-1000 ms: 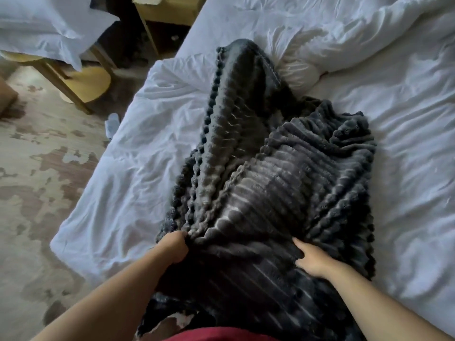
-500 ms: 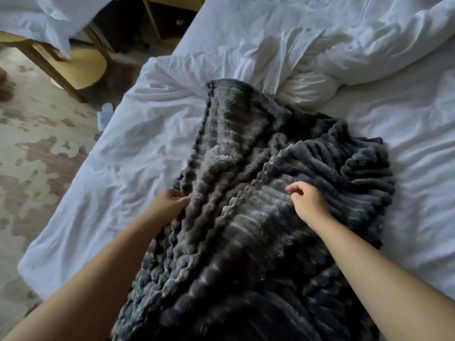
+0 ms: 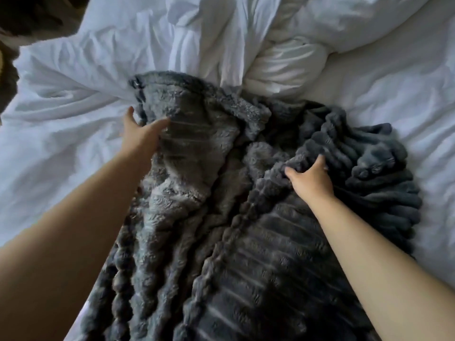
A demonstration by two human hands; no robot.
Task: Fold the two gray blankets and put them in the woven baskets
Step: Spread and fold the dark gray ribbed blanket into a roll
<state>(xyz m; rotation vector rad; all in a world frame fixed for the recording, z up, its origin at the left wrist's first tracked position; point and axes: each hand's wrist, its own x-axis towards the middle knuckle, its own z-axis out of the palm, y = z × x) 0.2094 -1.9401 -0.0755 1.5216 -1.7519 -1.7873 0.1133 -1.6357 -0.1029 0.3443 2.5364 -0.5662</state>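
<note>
Both hands are reaching farther up the bed than half a second ago. The left hand (image 3: 142,136) is now lying near the top left corner of the gray blanket (image 3: 246,242), with its fingers spread out straight and its thumb sticking out past the edge. Before, it was curling round that edge lower down. The right hand (image 3: 310,178) is squeezing a bumpy fold in the middle right of the blanket, with its fingers curled into it. The hands are sitting wider apart now. The blanket is lying rumpled on the white bed sheet (image 3: 61,143), and its top part is touching the bunched white duvet (image 3: 283,70). More of its soft fuzzy side is showing on the left now.
</note>
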